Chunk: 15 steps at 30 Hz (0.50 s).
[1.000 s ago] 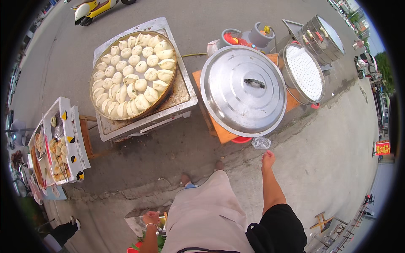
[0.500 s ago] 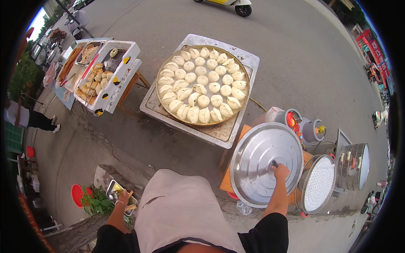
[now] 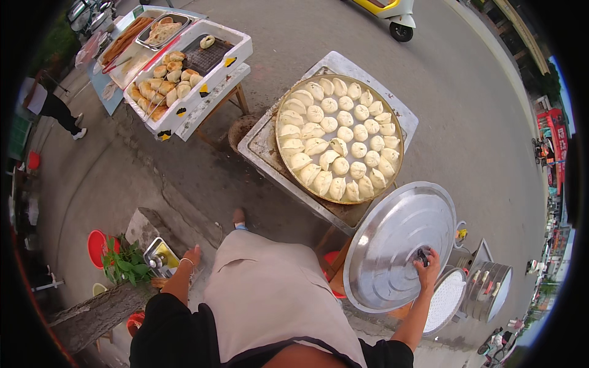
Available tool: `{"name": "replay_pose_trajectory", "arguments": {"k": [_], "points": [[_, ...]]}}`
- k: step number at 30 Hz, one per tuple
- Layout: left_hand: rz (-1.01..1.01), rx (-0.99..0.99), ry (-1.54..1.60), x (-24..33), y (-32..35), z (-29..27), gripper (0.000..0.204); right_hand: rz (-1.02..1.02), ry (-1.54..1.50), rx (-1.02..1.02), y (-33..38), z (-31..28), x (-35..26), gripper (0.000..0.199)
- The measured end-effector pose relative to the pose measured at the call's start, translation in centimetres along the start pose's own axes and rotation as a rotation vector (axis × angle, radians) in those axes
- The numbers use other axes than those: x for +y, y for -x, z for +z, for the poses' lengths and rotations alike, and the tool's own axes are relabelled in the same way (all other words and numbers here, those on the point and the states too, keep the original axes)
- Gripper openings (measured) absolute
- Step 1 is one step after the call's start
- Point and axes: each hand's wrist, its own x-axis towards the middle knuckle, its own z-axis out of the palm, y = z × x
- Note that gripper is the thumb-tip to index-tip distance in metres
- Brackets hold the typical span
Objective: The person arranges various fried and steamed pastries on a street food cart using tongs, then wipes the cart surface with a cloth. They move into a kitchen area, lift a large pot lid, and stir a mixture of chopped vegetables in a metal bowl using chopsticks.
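The right hand (image 3: 428,270), fingers curled around the handle (image 3: 422,253), is holding the lid (image 3: 389,245) by the stove's (image 3: 261,145) near right corner, the pan (image 3: 278,132) lying beyond-left, the left hand (image 3: 192,255) hanging apart, grip unclear.

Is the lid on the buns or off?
Off: the buns show uncovered in their pan, and the right hand holds the lid by its handle.

Seeing buns (image 3: 345,134) in a pan (image 3: 296,180) on a stand (image 3: 264,144) ahead. Finding a lid (image 3: 392,245) to the right and breads (image 3: 174,76) in a box (image 3: 216,76) to the left.
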Motion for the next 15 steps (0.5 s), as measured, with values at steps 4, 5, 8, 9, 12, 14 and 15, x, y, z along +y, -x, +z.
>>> {"name": "replay_pose_trajectory", "arguments": {"k": [4, 5, 8, 9, 12, 14, 15], "points": [[0.082, 0.038, 0.007, 2.3, -4.7, -5.7, 0.067, 0.022, 0.022, 0.004, -8.1, -0.7, -13.5, 0.033], [0.094, 0.042, 0.119, 1.9, -6.2, -6.7, 0.066, 0.024, 0.069, -0.013, -10.2, -0.1, -15.7, 0.032], [0.179, 0.110, 0.306, -0.4, -12.9, -10.2, 0.062, -0.017, 0.150, -0.031, -16.5, 3.6, -20.3, 0.029], [0.232, 0.171, 0.274, -1.4, -14.2, -11.5, 0.060, -0.015, 0.152, -0.063, -18.5, 5.0, -22.1, 0.028], [0.145, 0.168, 0.623, -3.1, -13.9, -13.9, 0.057, -0.087, 0.148, -0.029, -24.0, 9.1, -28.3, 0.030], [0.021, 0.135, 0.774, -4.2, -13.5, -15.0, 0.053, -0.090, 0.163, -0.051, -27.2, 11.9, -29.9, 0.036], [-0.048, 0.150, 0.750, -6.9, -13.3, -14.4, 0.051, -0.078, 0.158, -0.068, -28.9, 13.1, -31.4, 0.035]]}}
